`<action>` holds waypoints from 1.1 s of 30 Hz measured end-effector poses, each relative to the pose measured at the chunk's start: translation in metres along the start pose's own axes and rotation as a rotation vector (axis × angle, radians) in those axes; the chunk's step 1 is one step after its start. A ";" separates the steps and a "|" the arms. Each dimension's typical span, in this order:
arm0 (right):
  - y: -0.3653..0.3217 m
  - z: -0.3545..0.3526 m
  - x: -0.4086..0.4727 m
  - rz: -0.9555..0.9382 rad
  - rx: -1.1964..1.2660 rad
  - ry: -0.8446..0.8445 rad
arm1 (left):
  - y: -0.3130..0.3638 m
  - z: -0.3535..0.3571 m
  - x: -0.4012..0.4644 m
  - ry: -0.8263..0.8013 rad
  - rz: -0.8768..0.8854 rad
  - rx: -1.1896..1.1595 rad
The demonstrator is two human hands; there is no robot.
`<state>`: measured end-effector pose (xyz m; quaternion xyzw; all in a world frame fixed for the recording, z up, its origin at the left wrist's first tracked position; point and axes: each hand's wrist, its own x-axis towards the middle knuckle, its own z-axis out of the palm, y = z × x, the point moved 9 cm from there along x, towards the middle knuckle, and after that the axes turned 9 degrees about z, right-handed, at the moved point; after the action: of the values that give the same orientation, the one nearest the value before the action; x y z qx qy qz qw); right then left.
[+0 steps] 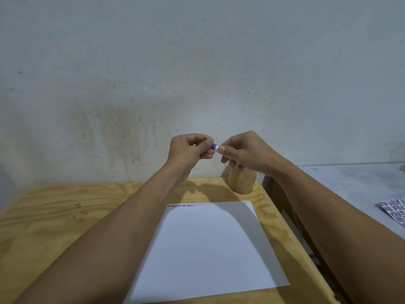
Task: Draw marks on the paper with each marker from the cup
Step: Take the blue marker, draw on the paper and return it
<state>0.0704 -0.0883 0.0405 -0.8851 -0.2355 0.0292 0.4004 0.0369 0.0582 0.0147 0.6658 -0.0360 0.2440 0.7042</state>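
Note:
Both hands are raised above the far edge of the wooden table [54, 216]. My left hand [189, 151] and my right hand [243, 153] grip the two ends of a marker [214, 147]; only a short blue and white piece shows between the fingers. The white paper [210, 249] lies flat below, with a row of short dark marks [180, 205] along its far left edge. A tan cup [242, 182] stands at the table's far right corner, partly hidden by my right hand; its contents are not visible.
A stained pale wall [197, 73] rises right behind the table. To the right, across a narrow gap, is a grey surface [350, 185] with a printed striped sheet [394, 210] at the frame's edge.

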 end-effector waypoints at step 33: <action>0.095 0.110 -0.035 0.365 0.843 0.084 | -0.081 -0.059 -0.072 -0.159 0.200 0.983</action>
<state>0.0505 -0.0818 -0.1076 -0.6723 -0.0270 0.1564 0.7231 -0.0106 0.0941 -0.0928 0.9283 -0.0341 0.2471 0.2757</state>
